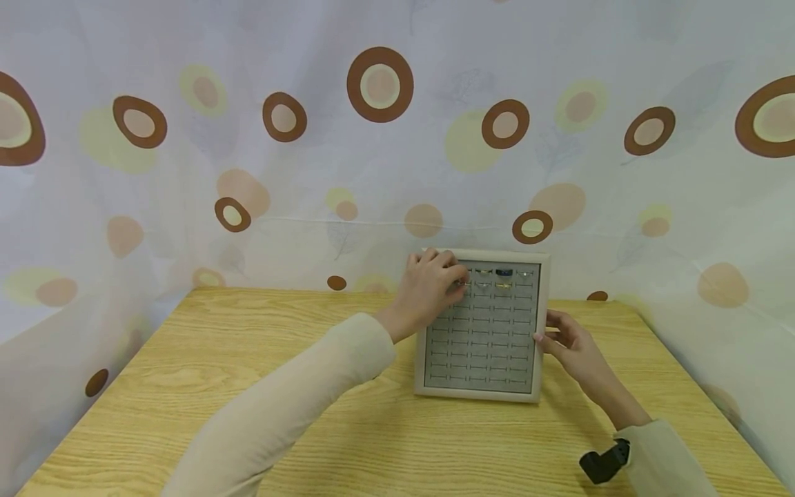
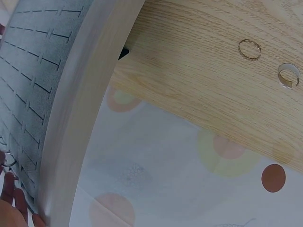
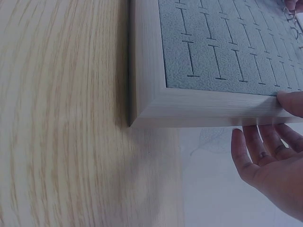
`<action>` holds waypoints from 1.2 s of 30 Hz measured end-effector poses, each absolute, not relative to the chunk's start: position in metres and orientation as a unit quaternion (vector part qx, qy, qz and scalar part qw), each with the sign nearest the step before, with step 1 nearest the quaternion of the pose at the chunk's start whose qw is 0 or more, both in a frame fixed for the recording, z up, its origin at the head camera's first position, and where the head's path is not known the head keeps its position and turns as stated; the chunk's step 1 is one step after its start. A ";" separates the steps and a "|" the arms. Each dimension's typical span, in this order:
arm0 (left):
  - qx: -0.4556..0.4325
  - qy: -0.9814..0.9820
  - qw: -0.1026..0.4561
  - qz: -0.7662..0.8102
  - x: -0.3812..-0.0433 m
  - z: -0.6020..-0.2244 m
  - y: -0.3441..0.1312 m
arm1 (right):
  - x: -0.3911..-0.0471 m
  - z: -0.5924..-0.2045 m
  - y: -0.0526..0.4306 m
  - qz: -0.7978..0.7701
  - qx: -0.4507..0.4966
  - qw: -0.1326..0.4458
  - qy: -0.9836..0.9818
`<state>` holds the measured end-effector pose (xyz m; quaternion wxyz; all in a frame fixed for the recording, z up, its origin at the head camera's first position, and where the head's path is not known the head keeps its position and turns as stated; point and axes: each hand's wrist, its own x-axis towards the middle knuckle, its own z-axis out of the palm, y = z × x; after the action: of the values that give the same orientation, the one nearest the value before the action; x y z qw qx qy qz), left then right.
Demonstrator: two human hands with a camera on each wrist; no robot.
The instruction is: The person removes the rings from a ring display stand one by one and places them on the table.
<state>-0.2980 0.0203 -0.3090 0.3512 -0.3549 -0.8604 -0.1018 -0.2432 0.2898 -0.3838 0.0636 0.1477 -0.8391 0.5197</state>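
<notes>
A ring display board [image 1: 480,331] with a pale wooden frame and grey slotted padding stands tilted up on the table. My left hand [image 1: 428,286] is at its upper left, where the fingers pinch a thin ring [image 2: 8,160] against the slots; the hand hides part of that corner. Several rings sit in the top two rows, among them a dark blue ring [image 1: 504,273] and a gold ring [image 1: 504,285]. On the right side, my right hand [image 1: 574,352] grips the frame, thumb on its front edge and fingers along the outer side.
Two loose rings lie on the wooden table [image 1: 261,331] in the left wrist view: a thin ring [image 2: 250,49] and a wider silvery band [image 2: 289,75]. A patterned white curtain [image 1: 397,172] hangs behind the table. A black device [image 1: 604,464] is at the right cuff.
</notes>
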 end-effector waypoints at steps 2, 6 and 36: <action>-0.356 -0.861 0.347 -0.107 -0.298 -0.309 0.020 | -0.243 -0.384 0.290 0.521 0.147 0.064 -0.839; -0.357 -0.863 0.338 -0.116 -0.298 -0.309 0.019 | -0.243 -0.384 0.289 0.521 0.144 0.064 -0.839; -0.364 -0.861 0.322 -0.152 -0.290 -0.311 -0.021 | -0.243 -0.385 0.291 0.513 0.151 0.066 -0.842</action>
<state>-0.2904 -0.0214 -0.3113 0.3223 -0.3635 -0.8608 -0.1520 -0.2435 0.2907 -0.3854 0.0657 0.1515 -0.8423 0.5131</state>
